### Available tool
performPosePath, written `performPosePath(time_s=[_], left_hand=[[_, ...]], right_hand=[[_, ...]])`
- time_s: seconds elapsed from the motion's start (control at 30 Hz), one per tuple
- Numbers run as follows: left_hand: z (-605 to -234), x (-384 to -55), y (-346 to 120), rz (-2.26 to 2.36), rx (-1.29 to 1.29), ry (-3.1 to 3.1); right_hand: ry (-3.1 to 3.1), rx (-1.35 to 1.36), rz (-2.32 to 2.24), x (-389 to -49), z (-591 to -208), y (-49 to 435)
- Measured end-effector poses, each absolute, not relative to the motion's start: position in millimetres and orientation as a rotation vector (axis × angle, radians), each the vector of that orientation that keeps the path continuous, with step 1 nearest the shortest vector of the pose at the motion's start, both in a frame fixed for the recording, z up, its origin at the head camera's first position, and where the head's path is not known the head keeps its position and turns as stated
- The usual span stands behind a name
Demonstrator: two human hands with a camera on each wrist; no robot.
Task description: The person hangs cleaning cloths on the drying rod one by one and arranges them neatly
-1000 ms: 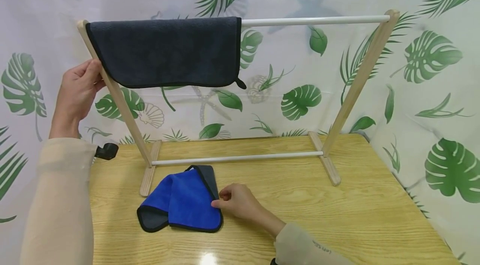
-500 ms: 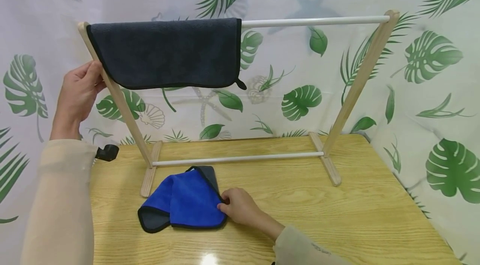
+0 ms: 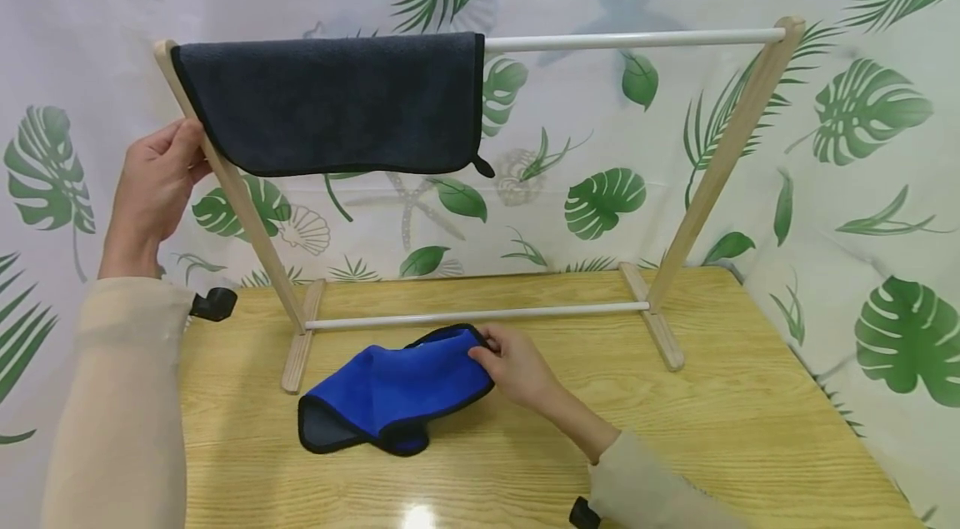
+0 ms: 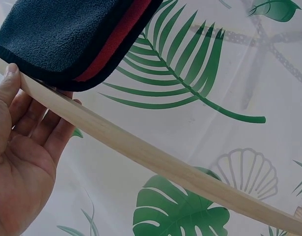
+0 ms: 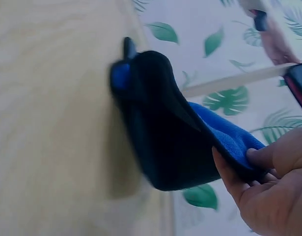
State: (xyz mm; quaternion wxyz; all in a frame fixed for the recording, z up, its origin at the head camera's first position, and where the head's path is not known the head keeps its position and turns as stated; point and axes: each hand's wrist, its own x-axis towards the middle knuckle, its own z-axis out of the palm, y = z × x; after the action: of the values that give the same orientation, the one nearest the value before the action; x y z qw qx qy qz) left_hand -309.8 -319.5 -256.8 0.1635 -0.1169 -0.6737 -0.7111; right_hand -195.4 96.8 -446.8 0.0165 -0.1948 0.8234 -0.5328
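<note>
My left hand (image 3: 159,183) grips the left wooden upright (image 3: 251,212) of a drying rack, thumb in front and fingers behind, as the left wrist view shows. Over the left half of the rack's white top bar (image 3: 630,41) hangs a dark grey towel (image 3: 330,106); its red underside (image 4: 116,44) peeks out near my left hand (image 4: 28,142). With thumb and fingers my right hand (image 3: 521,366) pinches the corner of a blue towel (image 3: 420,383) with grey backing and black edging. That towel's right part is lifted, while its left end lies on the table. The right wrist view shows its dark side (image 5: 175,142).
The rack's right upright (image 3: 723,167) stands on a wooden foot (image 3: 660,337), and a white lower bar (image 3: 480,315) runs just behind the blue towel. Beneath is a wood-grain table (image 3: 570,429). A leaf-printed curtain (image 3: 555,212) hangs close behind.
My right hand has taken hold of the blue towel's right corner and raised it up and to the right, dragging the cloth along. The left hand stays on the upright.
</note>
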Motion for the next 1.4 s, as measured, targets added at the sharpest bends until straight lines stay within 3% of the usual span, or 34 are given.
performPosePath(time_s=[0.6, 1.4], left_hand=[[-258.7, -309.1, -319.4, -1.992, -0.319, -1.960], [-256.4, -307.1, -319.3, -2.008, -0.335, -1.944]], right_hand=[[2.708, -0.802, -1.414, -225.9, -344.1, 158.8], [2.937, -0.774, -0.718, -227.7, -176.6, 233.2]])
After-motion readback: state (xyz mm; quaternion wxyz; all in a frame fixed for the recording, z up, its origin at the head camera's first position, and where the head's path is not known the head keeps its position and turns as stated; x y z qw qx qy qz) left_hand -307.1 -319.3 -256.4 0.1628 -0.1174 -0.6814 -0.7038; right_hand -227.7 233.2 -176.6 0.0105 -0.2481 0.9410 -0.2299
